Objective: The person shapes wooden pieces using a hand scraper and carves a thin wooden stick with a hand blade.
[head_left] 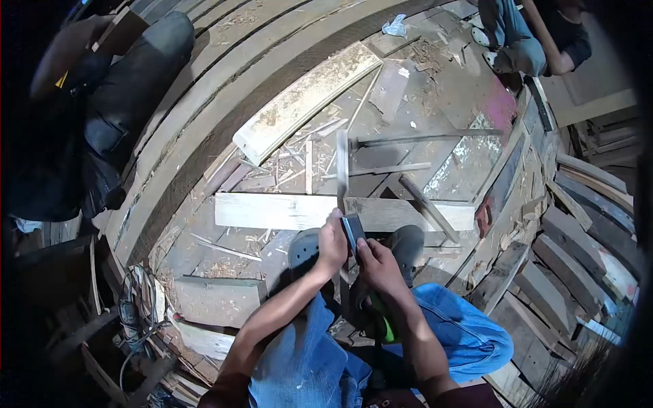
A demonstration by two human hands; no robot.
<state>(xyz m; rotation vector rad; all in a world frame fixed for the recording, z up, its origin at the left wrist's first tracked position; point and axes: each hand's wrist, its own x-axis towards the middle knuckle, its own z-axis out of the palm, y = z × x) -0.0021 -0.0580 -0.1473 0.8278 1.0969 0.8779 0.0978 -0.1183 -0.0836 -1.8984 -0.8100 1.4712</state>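
My left hand [332, 243] and my right hand [378, 264] meet in front of my knees. Between them is a dark rectangular block [354, 230] with a pale edge, whose exact kind I cannot make out. The left fingers lie closed along its left side, and the right thumb and fingers grip its near end. A narrow wooden strip [342, 163] runs away from me beyond the block; its near part is partly hidden by my hands. It crosses a pale wooden board [275, 211] lying crosswise just past my shoes.
A thick pale plank [309, 102] lies farther off among wood shavings. A red-handled tool [483, 219] rests at the board's right end. Stacked timber [554, 272] stands right; a corded power tool [129, 313] sits left. Other people sit at upper left and upper right.
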